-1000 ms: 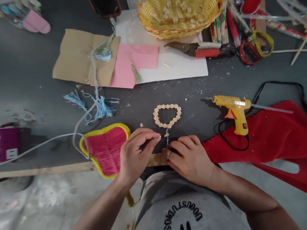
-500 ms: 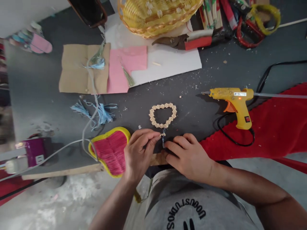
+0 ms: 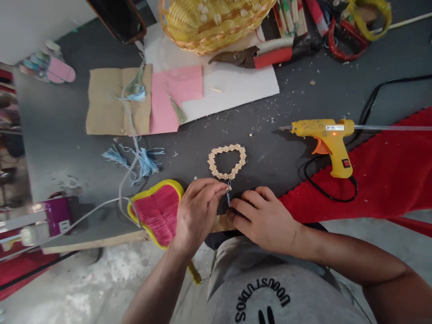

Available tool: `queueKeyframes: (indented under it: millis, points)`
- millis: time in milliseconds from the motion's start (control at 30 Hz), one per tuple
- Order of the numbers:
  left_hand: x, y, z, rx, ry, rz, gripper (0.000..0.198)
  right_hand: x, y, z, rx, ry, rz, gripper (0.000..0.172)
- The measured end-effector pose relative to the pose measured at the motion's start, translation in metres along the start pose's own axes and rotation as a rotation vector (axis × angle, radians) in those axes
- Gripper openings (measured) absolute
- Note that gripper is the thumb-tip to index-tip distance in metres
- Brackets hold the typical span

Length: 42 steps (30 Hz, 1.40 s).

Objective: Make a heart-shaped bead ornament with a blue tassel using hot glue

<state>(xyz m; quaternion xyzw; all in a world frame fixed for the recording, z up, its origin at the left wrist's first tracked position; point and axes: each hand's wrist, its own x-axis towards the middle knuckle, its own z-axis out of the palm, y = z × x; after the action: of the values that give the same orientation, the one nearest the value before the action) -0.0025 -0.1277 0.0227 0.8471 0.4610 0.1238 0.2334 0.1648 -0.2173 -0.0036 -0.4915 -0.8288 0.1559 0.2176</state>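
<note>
A heart-shaped ring of cream beads [image 3: 222,150] lies flat on the dark table. From its lower point a thin light-blue cord [image 3: 228,198] runs down toward me. Thumb and forefinger of my left hand [image 3: 197,211] are pinched at a small cream bead [image 3: 230,188] on this cord, just below the ring. To its right, my right hand [image 3: 263,218] rests at the table edge, its curled fingertips closed on the cord's lower end. Left of my left hand is a pink thread-wrapped piece with a yellow rim [image 3: 158,209], partly covered by that hand.
A yellow glue gun [image 3: 324,130], its light lit, lies to the right by red cloth [image 3: 381,180]. Blue tassels [image 3: 145,162] and a pale cable [image 3: 124,180] are at left. Pliers [image 3: 263,57], a yellow basket [image 3: 209,40] and scissors [image 3: 347,49] lie at the back.
The small cream bead at my left fingertips has turned and shows less of itself. Both hands stay in nearly the same place; the view has shifted slightly.
</note>
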Motion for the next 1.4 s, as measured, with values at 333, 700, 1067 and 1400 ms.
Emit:
queueKeyframes:
  millis: [333,700,1067,1400]
  points:
    - [0.002,-0.003,-0.003,0.134,-0.01,0.211,0.017,0.0,0.001,0.001,0.002,0.011,-0.023,0.019]
    - [0.003,-0.001,-0.008,0.236,-0.081,0.314,0.018,0.001,0.002,0.0,0.012,0.001,-0.02,0.019]
    - [0.003,0.001,-0.009,0.193,-0.053,0.295,0.018,0.0,0.002,0.001,0.007,-0.008,-0.015,0.02]
    - [0.002,0.001,-0.003,0.142,-0.02,0.232,0.01,0.0,0.002,0.001,0.02,-0.009,-0.015,0.017]
